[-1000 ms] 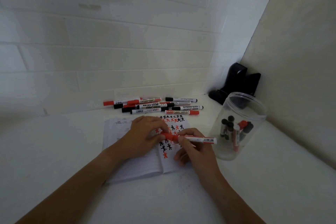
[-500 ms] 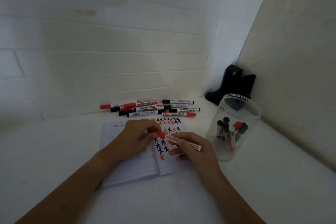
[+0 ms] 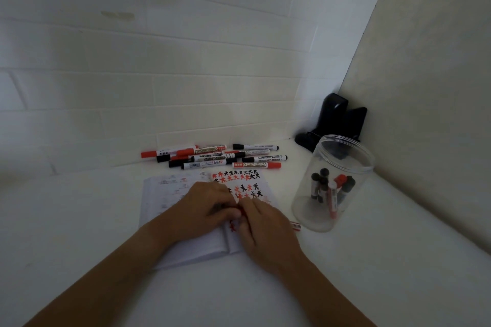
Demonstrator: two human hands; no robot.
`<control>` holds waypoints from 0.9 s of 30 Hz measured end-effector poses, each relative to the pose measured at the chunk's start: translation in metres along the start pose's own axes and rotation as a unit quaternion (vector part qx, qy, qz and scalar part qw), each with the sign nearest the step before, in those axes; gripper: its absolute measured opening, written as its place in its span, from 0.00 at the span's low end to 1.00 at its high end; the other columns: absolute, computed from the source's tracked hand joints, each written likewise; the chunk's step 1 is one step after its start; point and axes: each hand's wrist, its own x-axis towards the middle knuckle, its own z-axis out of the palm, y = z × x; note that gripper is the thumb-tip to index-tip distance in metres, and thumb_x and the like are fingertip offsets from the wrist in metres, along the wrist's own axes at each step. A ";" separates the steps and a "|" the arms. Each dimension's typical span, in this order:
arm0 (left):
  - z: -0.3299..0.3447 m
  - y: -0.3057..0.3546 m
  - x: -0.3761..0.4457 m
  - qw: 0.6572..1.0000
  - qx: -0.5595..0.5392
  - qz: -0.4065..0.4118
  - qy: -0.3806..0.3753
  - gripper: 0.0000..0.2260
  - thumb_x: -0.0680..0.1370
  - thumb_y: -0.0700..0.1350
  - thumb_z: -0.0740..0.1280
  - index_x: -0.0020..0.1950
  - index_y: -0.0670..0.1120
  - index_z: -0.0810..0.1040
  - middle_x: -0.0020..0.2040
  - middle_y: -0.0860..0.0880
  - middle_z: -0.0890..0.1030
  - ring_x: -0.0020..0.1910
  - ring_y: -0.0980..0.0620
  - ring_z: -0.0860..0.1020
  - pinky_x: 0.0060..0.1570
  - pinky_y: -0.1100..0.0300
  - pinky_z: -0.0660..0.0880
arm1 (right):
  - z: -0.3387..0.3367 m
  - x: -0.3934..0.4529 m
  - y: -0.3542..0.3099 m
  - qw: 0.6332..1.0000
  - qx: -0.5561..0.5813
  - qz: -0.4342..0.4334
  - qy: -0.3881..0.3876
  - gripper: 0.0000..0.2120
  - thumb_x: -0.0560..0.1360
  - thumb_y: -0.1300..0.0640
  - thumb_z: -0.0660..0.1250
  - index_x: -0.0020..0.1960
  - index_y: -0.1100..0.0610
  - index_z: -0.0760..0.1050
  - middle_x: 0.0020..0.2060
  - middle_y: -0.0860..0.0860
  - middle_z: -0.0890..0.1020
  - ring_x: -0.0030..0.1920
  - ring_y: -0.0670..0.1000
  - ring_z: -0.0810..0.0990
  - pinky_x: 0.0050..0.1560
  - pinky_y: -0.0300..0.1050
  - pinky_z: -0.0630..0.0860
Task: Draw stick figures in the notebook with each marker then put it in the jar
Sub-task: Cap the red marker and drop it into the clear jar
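— Hands?
— Left hand (image 3: 204,207) and right hand (image 3: 265,225) together over the notebook (image 3: 186,220), fingers curled on a red marker (image 3: 295,225); white end poking out right of the right hand.
— Beyond the notebook?
— Loose markers (image 3: 212,158) piled just behind it, by the wall. Clear jar (image 3: 334,183) standing right of it on the surface (image 3: 372,273), several markers inside. Black object (image 3: 334,119) behind the jar, in the corner.
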 end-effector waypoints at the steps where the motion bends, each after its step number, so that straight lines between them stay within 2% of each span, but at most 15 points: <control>1: 0.000 -0.005 -0.001 1.000 0.022 -0.015 0.006 0.17 0.80 0.62 0.58 0.50 0.54 0.82 0.46 0.58 0.79 0.47 0.61 0.75 0.51 0.56 0.73 | 0.000 0.000 0.001 1.000 -0.013 0.006 0.007 0.09 0.81 0.51 0.58 0.50 0.54 0.74 0.42 0.48 0.78 0.40 0.48 0.73 0.41 0.42 0.66; 4: 0.002 -0.023 -0.009 0.989 0.098 -0.107 0.034 0.22 0.79 0.65 0.50 0.61 0.60 0.77 0.62 0.59 0.74 0.65 0.58 0.69 0.68 0.49 0.62 | 0.000 -0.002 0.000 0.997 -0.055 0.035 0.045 0.15 0.80 0.41 0.58 0.40 0.49 0.67 0.32 0.45 0.73 0.32 0.45 0.67 0.33 0.41 0.63; 6: 0.005 -0.031 -0.013 0.981 0.123 -0.142 0.042 0.24 0.77 0.66 0.48 0.65 0.61 0.75 0.68 0.58 0.70 0.72 0.56 0.64 0.72 0.48 0.54 | 0.001 -0.002 0.000 0.993 -0.089 0.059 0.051 0.19 0.79 0.38 0.58 0.35 0.48 0.65 0.28 0.44 0.73 0.28 0.45 0.66 0.29 0.41 0.63; 10: 0.009 -0.033 -0.014 0.981 0.119 -0.142 0.051 0.23 0.78 0.65 0.49 0.66 0.61 0.74 0.69 0.56 0.70 0.71 0.56 0.64 0.71 0.48 0.53 | 0.004 -0.002 0.003 0.987 -0.113 0.115 -0.002 0.20 0.77 0.40 0.52 0.33 0.50 0.67 0.26 0.46 0.70 0.26 0.45 0.68 0.29 0.41 0.65; 14: 0.010 -0.032 -0.015 0.981 0.124 -0.140 0.053 0.23 0.78 0.63 0.48 0.67 0.60 0.74 0.69 0.56 0.70 0.72 0.56 0.63 0.72 0.48 0.53 | 0.003 -0.001 0.003 0.987 -0.113 0.111 -0.023 0.20 0.76 0.41 0.50 0.34 0.52 0.70 0.27 0.48 0.73 0.27 0.46 0.70 0.31 0.43 0.72; 18: 0.010 -0.028 -0.017 0.980 0.132 -0.133 0.063 0.24 0.79 0.62 0.49 0.67 0.57 0.75 0.69 0.55 0.72 0.72 0.54 0.65 0.73 0.47 0.54 | 0.002 -0.001 0.003 0.989 -0.118 0.087 -0.025 0.18 0.76 0.42 0.50 0.34 0.50 0.67 0.27 0.46 0.71 0.26 0.46 0.68 0.27 0.41 0.64; 21: 0.009 -0.025 -0.015 0.979 0.133 -0.141 0.059 0.20 0.80 0.59 0.53 0.68 0.57 0.75 0.69 0.55 0.72 0.73 0.54 0.64 0.74 0.46 0.56 | 0.001 -0.004 0.001 0.995 -0.082 0.063 -0.001 0.17 0.80 0.41 0.50 0.42 0.49 0.69 0.32 0.44 0.72 0.30 0.46 0.70 0.30 0.43 0.68; 23: 0.009 -0.023 -0.016 0.978 0.130 -0.150 0.068 0.18 0.81 0.56 0.57 0.69 0.56 0.74 0.71 0.55 0.72 0.74 0.54 0.63 0.74 0.47 0.56 | 0.000 -0.004 -0.001 0.998 -0.028 0.051 0.002 0.16 0.82 0.41 0.51 0.51 0.51 0.71 0.41 0.44 0.73 0.38 0.46 0.72 0.39 0.44 0.74; 25: 0.009 -0.022 -0.017 0.969 0.143 -0.181 0.086 0.18 0.82 0.56 0.57 0.72 0.55 0.71 0.75 0.52 0.67 0.77 0.51 0.60 0.75 0.47 0.54 | -0.007 -0.004 -0.006 0.999 0.027 0.029 0.007 0.12 0.84 0.48 0.55 0.58 0.54 0.72 0.49 0.47 0.74 0.45 0.46 0.74 0.48 0.45 0.76; 27: 0.008 -0.022 -0.018 0.953 0.173 -0.240 0.063 0.23 0.82 0.59 0.53 0.76 0.56 0.64 0.79 0.50 0.59 0.79 0.49 0.52 0.76 0.44 0.50 | -0.021 -0.001 -0.012 0.999 0.046 0.000 0.027 0.10 0.85 0.55 0.59 0.62 0.57 0.73 0.54 0.50 0.76 0.48 0.46 0.76 0.50 0.44 0.77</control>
